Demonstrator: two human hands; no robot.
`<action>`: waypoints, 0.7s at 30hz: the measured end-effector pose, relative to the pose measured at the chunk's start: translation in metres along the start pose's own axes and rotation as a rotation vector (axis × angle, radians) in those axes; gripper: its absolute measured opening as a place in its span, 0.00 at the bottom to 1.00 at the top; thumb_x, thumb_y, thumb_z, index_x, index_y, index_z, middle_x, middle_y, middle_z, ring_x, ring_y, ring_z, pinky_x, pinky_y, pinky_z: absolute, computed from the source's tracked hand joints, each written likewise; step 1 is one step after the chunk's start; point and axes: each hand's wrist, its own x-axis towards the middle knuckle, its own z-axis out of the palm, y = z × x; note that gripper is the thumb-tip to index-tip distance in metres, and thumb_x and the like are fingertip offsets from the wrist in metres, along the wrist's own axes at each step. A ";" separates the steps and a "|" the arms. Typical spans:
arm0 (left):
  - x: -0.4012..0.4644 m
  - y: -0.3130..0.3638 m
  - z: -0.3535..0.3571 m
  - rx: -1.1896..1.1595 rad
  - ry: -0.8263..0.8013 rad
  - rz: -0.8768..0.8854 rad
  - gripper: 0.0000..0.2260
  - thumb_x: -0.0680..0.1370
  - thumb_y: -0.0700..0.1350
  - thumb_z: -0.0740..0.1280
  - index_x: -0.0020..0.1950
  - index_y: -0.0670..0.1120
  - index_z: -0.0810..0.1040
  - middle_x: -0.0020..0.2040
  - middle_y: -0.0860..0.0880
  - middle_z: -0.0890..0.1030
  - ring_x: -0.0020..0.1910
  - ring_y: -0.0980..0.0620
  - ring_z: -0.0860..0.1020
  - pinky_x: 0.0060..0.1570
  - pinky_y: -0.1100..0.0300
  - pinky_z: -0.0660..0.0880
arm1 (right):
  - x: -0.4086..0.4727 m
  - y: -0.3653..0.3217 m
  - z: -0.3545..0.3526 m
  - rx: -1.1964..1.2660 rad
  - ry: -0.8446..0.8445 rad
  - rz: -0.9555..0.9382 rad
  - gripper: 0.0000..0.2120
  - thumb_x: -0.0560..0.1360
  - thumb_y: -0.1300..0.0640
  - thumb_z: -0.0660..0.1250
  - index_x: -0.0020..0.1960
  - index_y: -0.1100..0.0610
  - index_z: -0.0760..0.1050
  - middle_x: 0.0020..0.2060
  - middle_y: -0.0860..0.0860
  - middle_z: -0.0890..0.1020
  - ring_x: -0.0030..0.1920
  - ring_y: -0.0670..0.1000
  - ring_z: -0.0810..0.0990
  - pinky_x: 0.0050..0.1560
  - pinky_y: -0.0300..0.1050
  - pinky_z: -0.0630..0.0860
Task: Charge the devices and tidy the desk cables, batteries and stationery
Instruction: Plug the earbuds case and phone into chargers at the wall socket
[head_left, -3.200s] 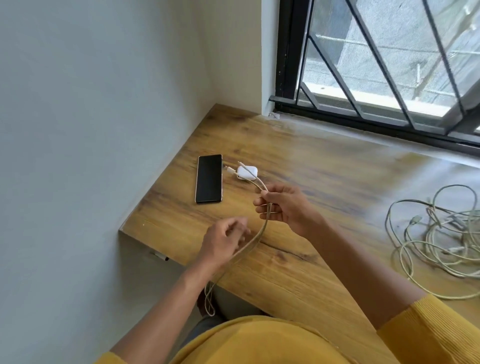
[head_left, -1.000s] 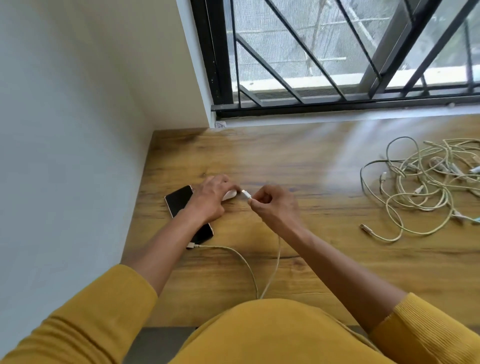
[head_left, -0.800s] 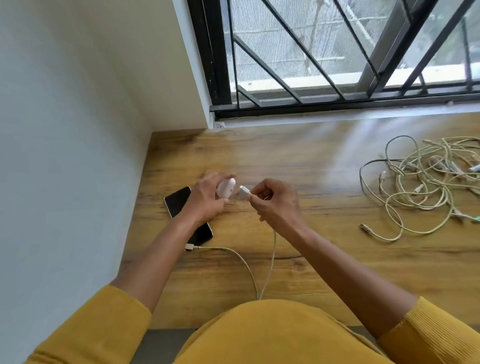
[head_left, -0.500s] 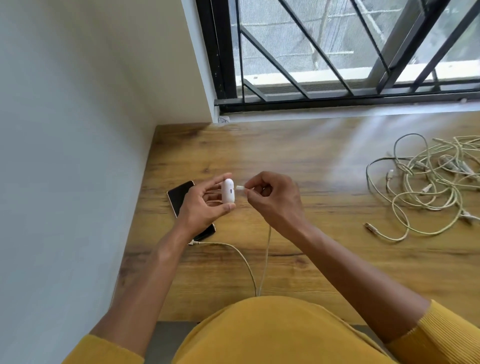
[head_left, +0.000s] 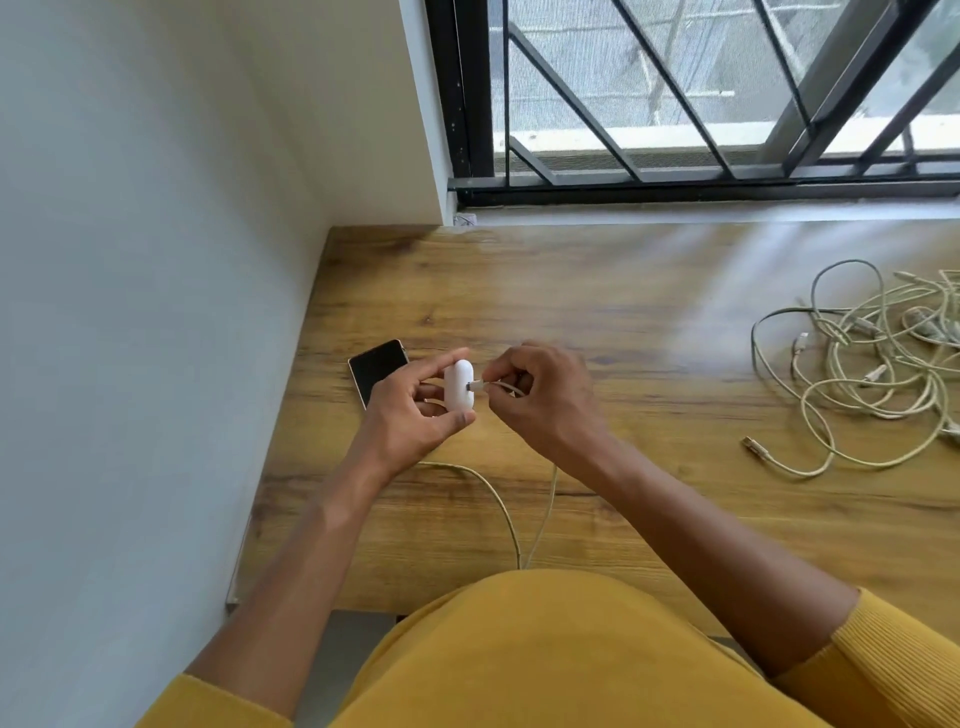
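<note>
Earbud case (head_left: 459, 385) pinched between left hand (head_left: 415, 410) fingers; right hand (head_left: 540, 400) fingers pinch cable plug (head_left: 477, 387) at its port.

The left hand (head_left: 410, 410) covers the lower end of the phone (head_left: 376, 366); the cable tangle (head_left: 872, 374) runs off the frame's right edge.

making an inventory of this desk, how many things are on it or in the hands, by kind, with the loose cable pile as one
Phones: 1, the black phone lying on the desk.
Earbud cases: 1, the white case held by the left hand.
Charging cables in use: 1, the cable pinched by the right hand at the case.
Cable tangles: 1, the pile at the right; single cables cannot be told apart.
Total: 4
</note>
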 end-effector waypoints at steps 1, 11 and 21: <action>0.000 0.001 0.001 0.003 0.004 -0.002 0.34 0.72 0.41 0.83 0.73 0.63 0.78 0.64 0.52 0.83 0.55 0.54 0.86 0.52 0.58 0.85 | 0.000 0.000 0.000 0.001 0.003 0.008 0.03 0.71 0.61 0.76 0.45 0.55 0.87 0.37 0.45 0.83 0.36 0.43 0.77 0.39 0.44 0.75; -0.002 0.001 0.005 0.028 0.003 0.006 0.34 0.72 0.42 0.83 0.74 0.62 0.77 0.65 0.52 0.82 0.55 0.55 0.85 0.52 0.56 0.85 | -0.001 0.003 -0.002 -0.022 0.021 0.029 0.01 0.72 0.59 0.77 0.44 0.54 0.86 0.34 0.42 0.80 0.36 0.42 0.76 0.38 0.39 0.73; -0.001 -0.002 0.007 0.041 0.008 0.015 0.35 0.71 0.42 0.83 0.75 0.62 0.77 0.65 0.51 0.81 0.55 0.53 0.85 0.51 0.56 0.85 | -0.002 0.005 -0.002 -0.046 0.011 0.034 0.02 0.72 0.60 0.76 0.44 0.55 0.87 0.36 0.45 0.83 0.36 0.41 0.77 0.37 0.34 0.71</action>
